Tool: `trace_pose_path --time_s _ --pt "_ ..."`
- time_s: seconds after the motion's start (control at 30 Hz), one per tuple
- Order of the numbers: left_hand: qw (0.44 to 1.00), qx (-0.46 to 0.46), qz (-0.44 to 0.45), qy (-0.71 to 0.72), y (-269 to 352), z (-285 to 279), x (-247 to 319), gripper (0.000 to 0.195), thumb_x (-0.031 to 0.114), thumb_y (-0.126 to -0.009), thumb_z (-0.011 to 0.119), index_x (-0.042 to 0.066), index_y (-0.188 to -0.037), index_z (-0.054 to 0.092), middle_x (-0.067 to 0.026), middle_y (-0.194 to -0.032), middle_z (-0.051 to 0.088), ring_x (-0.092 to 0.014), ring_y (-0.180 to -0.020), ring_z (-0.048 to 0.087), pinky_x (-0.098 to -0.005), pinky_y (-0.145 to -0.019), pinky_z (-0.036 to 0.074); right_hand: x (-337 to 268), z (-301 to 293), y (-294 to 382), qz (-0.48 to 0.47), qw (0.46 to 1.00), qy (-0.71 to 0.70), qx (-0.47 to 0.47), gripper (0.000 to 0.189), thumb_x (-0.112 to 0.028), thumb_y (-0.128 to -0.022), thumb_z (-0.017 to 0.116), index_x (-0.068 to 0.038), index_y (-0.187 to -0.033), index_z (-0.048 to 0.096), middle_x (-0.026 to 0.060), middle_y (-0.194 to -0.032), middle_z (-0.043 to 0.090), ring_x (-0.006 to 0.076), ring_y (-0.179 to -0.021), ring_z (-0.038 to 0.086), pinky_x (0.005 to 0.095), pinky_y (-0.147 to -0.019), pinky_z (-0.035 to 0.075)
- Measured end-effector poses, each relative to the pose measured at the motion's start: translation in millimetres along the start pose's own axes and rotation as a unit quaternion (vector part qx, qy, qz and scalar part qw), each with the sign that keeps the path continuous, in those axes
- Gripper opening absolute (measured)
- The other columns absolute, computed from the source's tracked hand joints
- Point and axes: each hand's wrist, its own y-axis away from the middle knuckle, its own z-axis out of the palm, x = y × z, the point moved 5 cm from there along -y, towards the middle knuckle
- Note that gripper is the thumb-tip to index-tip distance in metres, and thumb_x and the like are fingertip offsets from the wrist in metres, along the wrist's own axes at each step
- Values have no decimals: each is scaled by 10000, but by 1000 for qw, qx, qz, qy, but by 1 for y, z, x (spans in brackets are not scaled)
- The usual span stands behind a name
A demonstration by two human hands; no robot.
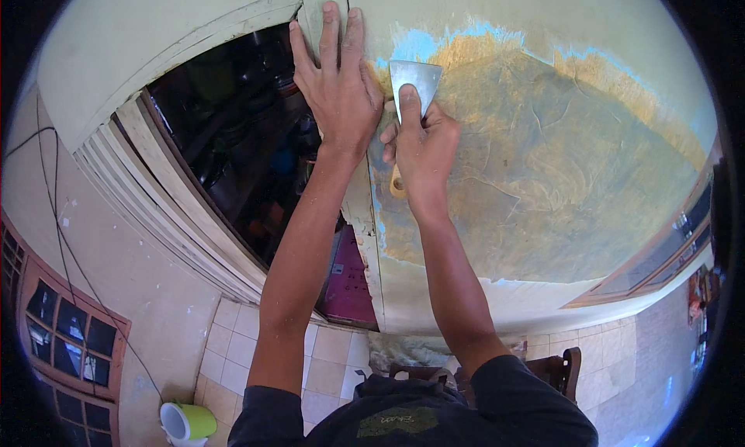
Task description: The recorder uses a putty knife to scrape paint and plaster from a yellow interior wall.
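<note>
A metal putty knife (pixel 428 74) with a yellowish handle is gripped in my right hand (pixel 425 147), my thumb pressed along its blade. The blade's wide edge points up at the wall, just under a patch of exposed light-blue paint (pixel 416 42). My left hand (pixel 343 92) lies with fingers spread on the pale door frame (pixel 317 4), left of the blade. Below and right of the knife stretches a large bare area of wall (pixel 524 173), grey and ochre, with fine cracks. Ragged pale paint borders this area along its upper edge.
A dark doorway (pixel 244 115) opens left of the frame, beside folded pale door panels (pixel 174 197). A dark wooden chair (pixel 567 374) stands below. A green bucket (pixel 198 421) sits on the tiled floor (pixel 329 359); a black cable (pixel 107 313) hangs at left. A framed window (pixel 663 246) is at right.
</note>
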Motion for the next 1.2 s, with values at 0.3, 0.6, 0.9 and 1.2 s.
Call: trace_pose_path --time_s 0.3,0.6,0.9,1.2 --pt "1000 19 2 18 -2 -7 2 662 83 -869 616 152 -1519 512 -101 -1661 338 -551 -1459 276 -599 -1057 366 -29 7 -18 -47 999 13 -16 396 -241 -1059 595 55 -797 626 92 -546 606 129 -400 556 310 -372 424" --pt "999 37 -24 32 -10 -14 3 530 190 -1014 487 65 -1529 477 -200 -1637 342 -534 -1459 313 -597 -1078 373 -31 7 -14 -32 999 4 -21 402 -292 -1069 587 28 -831 637 82 -573 613 118 -408 543 284 -380 391" --pt "999 11 -30 34 -10 -14 -2 492 215 -1045 459 36 -1500 511 -227 -1619 358 -462 -1221 505 -494 -1057 431 -21 1 -6 8 1000 18 -13 434 -325 -1060 599 18 -794 613 87 -574 614 121 -404 532 285 -386 398" --pt "997 45 -49 38 -6 -19 -2 500 226 -1032 496 160 -1527 513 -388 -1599 192 -564 -1335 424 -525 -1071 437 -9 3 6 -23 999 38 -13 430 -301 -1067 590 9 -770 598 91 -577 615 122 -404 539 292 -381 401"
